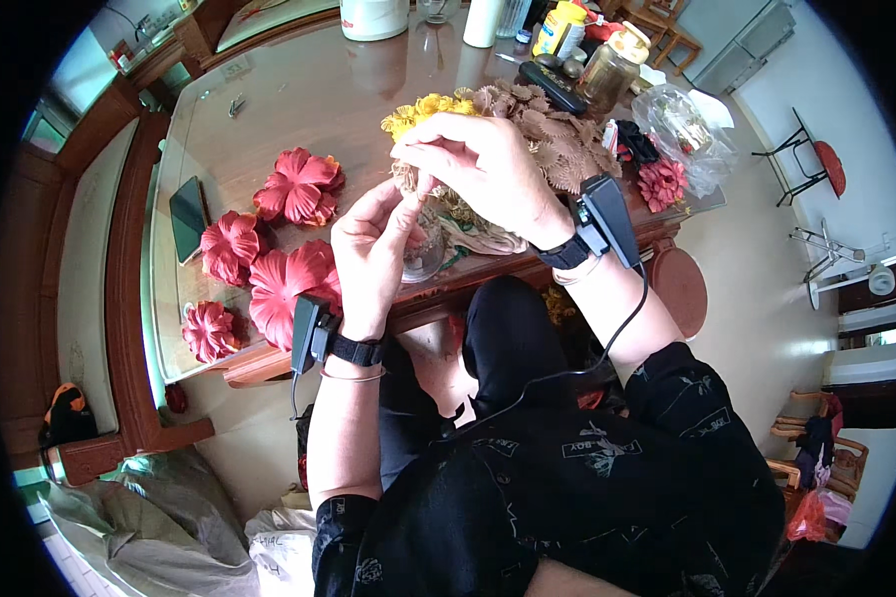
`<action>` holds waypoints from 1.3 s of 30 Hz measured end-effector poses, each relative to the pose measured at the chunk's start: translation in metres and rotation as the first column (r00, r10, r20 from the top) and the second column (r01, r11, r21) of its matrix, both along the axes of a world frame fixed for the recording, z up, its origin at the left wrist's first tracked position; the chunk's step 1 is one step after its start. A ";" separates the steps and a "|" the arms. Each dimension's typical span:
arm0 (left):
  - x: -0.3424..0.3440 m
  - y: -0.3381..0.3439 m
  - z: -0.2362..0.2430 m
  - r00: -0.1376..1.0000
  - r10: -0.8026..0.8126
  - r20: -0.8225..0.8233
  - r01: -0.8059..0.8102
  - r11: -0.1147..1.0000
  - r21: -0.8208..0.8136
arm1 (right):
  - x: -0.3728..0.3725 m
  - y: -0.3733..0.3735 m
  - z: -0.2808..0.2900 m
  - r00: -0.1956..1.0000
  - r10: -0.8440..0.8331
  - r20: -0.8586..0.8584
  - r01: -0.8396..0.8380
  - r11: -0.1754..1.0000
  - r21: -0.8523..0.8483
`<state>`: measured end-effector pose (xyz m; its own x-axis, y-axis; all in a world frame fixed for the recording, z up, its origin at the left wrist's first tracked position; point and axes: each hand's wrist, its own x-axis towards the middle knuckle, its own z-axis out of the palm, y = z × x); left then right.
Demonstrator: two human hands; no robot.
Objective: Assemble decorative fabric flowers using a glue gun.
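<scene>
My left hand and my right hand meet above the near edge of the glass-topped table, both pinched on a small tan, stringy piece. Under my hands are a clear plastic container and pale, cord-like material. Behind my right hand lie a pile of brown petal pieces and yellow flower pieces. Several red fabric flowers lie to the left of my left hand.
A phone lies at the left edge. Jars, a black case, a plastic bag and a pink flower crowd the back and right. A wooden bench stands left; a round stool sits right.
</scene>
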<state>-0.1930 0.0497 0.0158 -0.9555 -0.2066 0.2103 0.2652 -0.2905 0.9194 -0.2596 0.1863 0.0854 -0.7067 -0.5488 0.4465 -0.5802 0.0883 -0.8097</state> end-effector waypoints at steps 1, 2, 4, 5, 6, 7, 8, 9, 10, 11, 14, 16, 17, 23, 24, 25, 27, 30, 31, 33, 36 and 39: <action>0.000 0.000 0.000 1.000 0.003 0.002 -0.003 1.000 -0.006 | 0.000 -0.001 -0.001 1.000 -0.002 0.001 0.002 1.000 -0.009; 0.000 -0.001 0.000 1.000 0.006 0.004 -0.006 1.000 -0.012 | 0.000 -0.001 -0.001 1.000 -0.003 0.002 0.003 1.000 -0.018; 0.000 -0.001 0.000 1.000 0.006 0.013 -0.006 1.000 -0.019 | 0.001 -0.002 -0.002 1.000 -0.012 -0.023 0.011 1.000 -0.021; -0.001 0.000 0.000 1.000 0.005 0.016 -0.005 1.000 -0.020 | 0.001 -0.002 -0.002 0.999 -0.016 -0.036 0.015 1.000 -0.023; -0.001 0.000 0.000 1.000 0.004 0.021 -0.004 1.000 -0.021 | 0.001 -0.002 -0.001 1.000 -0.021 -0.016 0.020 0.999 -0.040; -0.001 0.000 -0.001 1.000 0.005 0.020 -0.004 1.000 -0.020 | 0.001 -0.002 0.000 1.000 -0.025 0.004 0.025 0.998 -0.056; -0.001 0.000 -0.001 1.000 0.005 0.019 -0.005 1.000 -0.019 | 0.002 -0.002 0.001 0.999 -0.028 0.024 0.030 0.997 -0.072; -0.001 0.000 -0.001 1.000 0.007 0.018 -0.006 1.000 -0.020 | 0.001 -0.001 0.001 1.000 -0.028 0.001 0.028 0.998 -0.055; -0.001 0.000 0.000 1.000 0.006 0.021 -0.006 1.000 -0.017 | 0.001 -0.001 0.001 0.999 -0.027 -0.022 0.026 0.999 -0.037; 0.000 0.000 0.002 1.000 0.005 0.025 -0.005 1.000 -0.014 | 0.000 0.000 0.001 0.999 -0.025 -0.044 0.025 1.000 -0.019; 0.000 -0.001 -0.001 0.999 0.004 0.036 -0.004 1.000 -0.001 | 0.004 0.000 0.005 0.991 -0.031 -0.133 0.033 0.999 0.015; 0.000 0.000 -0.002 1.000 0.001 0.031 -0.001 1.000 0.003 | 0.005 0.001 0.003 0.977 -0.049 -0.208 0.054 0.998 0.017; 0.000 0.000 -0.002 1.000 0.003 0.021 -0.003 1.000 0.003 | 0.005 0.001 0.002 0.968 -0.058 -0.246 0.064 0.998 0.018; 0.000 0.000 0.000 1.000 0.007 0.013 -0.006 1.000 -0.019 | 0.006 0.001 0.002 0.969 -0.083 -0.234 0.100 0.993 0.060; 0.000 0.000 -0.001 1.000 0.003 0.010 -0.003 1.000 -0.026 | 0.005 0.001 0.002 0.984 -0.061 -0.167 0.063 0.998 0.003; -0.001 -0.001 -0.002 1.000 0.003 0.006 -0.003 1.000 -0.020 | 0.003 0.000 0.000 0.994 -0.035 -0.101 0.030 0.998 -0.056; -0.002 -0.001 -0.006 1.000 0.004 -0.002 -0.005 1.000 -0.007 | 0.002 0.001 0.001 1.000 -0.010 0.015 0.011 0.991 -0.131; -0.001 0.000 -0.005 1.000 0.022 0.022 -0.022 1.000 0.007 | 0.003 0.008 0.010 0.990 -0.015 0.139 0.035 0.989 -0.144; -0.001 0.000 -0.004 1.000 0.014 0.017 -0.014 1.000 0.008 | 0.004 0.009 0.012 0.983 0.015 0.184 0.018 0.984 -0.180; -0.002 0.000 -0.005 1.000 0.004 0.008 -0.004 1.000 0.008 | 0.006 0.011 0.013 0.959 0.084 0.271 -0.013 0.967 -0.255; 0.005 0.001 -0.001 0.997 0.075 0.033 -0.074 0.997 -0.011 | 0.015 0.014 0.016 0.910 0.131 0.394 -0.023 0.963 -0.267; 0.013 0.009 0.006 0.942 0.293 -0.161 -0.321 0.927 -0.192 | 0.025 0.018 0.017 0.853 0.204 0.481 -0.040 0.944 -0.328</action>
